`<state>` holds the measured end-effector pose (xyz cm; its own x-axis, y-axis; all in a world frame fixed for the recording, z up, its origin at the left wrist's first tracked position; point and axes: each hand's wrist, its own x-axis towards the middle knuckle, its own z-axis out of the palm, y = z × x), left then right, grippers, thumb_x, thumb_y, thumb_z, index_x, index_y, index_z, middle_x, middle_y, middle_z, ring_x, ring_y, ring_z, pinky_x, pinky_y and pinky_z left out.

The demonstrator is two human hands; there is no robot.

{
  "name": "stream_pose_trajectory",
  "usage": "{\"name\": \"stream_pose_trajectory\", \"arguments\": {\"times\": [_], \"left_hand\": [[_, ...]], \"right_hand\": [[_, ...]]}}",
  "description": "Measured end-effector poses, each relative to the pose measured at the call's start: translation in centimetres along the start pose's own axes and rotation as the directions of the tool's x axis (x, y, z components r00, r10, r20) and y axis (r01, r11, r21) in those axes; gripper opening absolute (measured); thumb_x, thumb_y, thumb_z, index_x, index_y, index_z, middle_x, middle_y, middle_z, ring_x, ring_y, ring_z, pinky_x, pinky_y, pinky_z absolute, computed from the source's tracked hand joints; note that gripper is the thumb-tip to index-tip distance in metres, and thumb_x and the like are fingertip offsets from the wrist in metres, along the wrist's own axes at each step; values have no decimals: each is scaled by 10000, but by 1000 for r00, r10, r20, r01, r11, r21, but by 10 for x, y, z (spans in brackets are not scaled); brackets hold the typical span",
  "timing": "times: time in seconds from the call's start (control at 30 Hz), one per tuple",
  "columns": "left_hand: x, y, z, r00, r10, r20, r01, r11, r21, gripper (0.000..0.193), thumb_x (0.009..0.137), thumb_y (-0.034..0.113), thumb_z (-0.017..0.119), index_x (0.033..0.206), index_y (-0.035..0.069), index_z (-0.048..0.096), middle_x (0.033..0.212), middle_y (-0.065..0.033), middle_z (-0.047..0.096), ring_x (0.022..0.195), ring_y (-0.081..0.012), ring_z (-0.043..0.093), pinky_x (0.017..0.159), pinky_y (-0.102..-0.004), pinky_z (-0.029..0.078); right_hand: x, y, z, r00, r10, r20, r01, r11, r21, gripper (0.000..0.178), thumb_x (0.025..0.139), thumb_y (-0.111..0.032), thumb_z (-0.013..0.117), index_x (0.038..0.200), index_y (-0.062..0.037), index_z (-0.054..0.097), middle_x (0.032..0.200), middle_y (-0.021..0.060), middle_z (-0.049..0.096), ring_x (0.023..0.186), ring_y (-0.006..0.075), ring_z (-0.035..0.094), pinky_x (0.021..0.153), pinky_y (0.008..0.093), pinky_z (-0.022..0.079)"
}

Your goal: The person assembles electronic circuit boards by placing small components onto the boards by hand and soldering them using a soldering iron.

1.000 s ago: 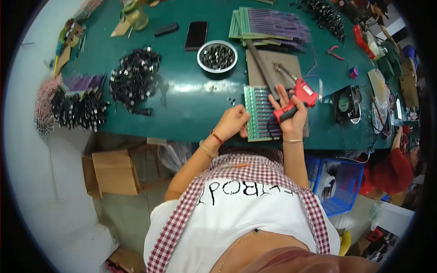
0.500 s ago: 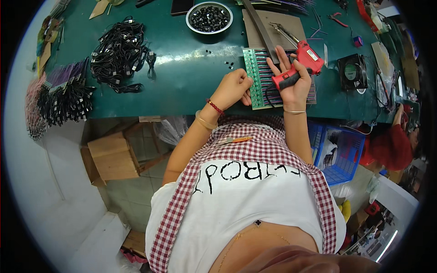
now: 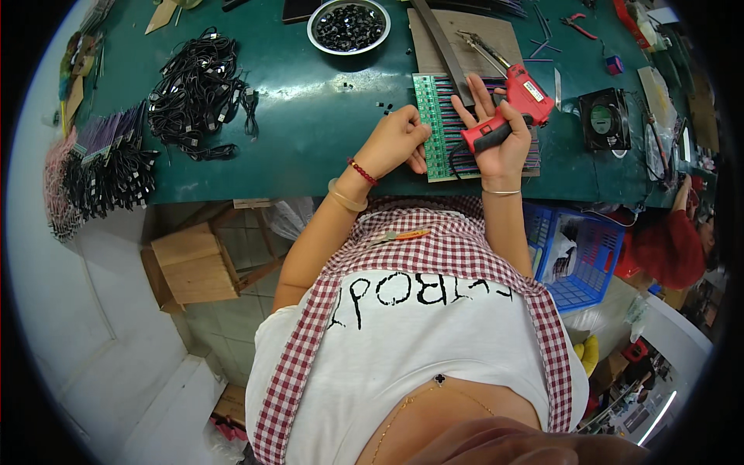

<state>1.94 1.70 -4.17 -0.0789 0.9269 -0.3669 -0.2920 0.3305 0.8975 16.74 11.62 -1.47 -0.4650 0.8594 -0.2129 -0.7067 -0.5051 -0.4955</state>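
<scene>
My right hand [image 3: 502, 155] holds a red soldering gun [image 3: 530, 94] with a black grip, its thumb over the handle and some fingers stretched out past it. The gun's metal tip points away, over a brown board. Beneath that hand lies a green circuit board panel [image 3: 434, 147] with rows of dark and purple wires running to the right. My left hand [image 3: 395, 141] is closed at the panel's left edge, fingertips pressed together by the board. Whatever they pinch, if anything, is hidden. A long grey metal bar [image 3: 443, 48] lies from the brown board [image 3: 488, 35] down to the wires.
A metal bowl of small black parts [image 3: 349, 29] stands at the far middle, a few loose parts nearer. Left are black cables [image 3: 198, 97] and bundled wired boards [image 3: 108, 159]. Right are a small fan [image 3: 604, 122] and red pliers [image 3: 579, 26]. A blue crate [image 3: 581, 267] sits below the table.
The whole view has shifted slightly, so things on the far table sit higher and more to the left. Both hands keep nearly the same place at the panel, and the right still holds the soldering gun.
</scene>
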Motion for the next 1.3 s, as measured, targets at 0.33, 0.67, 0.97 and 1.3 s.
{"name": "stream_pose_trajectory", "arguments": {"times": [0.33,0.67,0.97,1.3], "left_hand": [[21,33,-30,888,419,-188,-139,634,760,92,860,88,510,901,12,541,812,-108,608,575,-238,617,499,-329,501],[74,36,-51,805,557,205,-129,-173,976,126,783,79,526,901,49,558,973,-140,497,715,-321,584,579,-392,478],[40,40,-50,735,644,212,-143,-158,977,51,820,55,547,829,5,553,785,-146,529,614,-294,572,520,-370,470],[-51,52,63,713,687,-139,-450,600,662,75,816,9,566,872,0,617,757,-101,587,592,-178,573,491,-272,439]], "right_hand": [[-8,-17,-8,997,58,50,-59,998,13,222,824,-66,496,1044,-63,466,1258,283,445,1291,339,320,970,660,280],[-34,-43,-10,1000,26,-1,-26,989,147,263,811,-35,497,1067,-84,457,1203,211,511,1228,307,419,960,579,359],[-52,-53,14,996,-3,91,-7,995,104,234,837,-56,514,1061,-96,458,1118,166,546,1146,267,484,934,490,422],[-68,-21,48,997,44,69,-4,869,-496,271,776,-72,653,1008,-27,519,794,3,576,725,82,547,639,237,456]]}}
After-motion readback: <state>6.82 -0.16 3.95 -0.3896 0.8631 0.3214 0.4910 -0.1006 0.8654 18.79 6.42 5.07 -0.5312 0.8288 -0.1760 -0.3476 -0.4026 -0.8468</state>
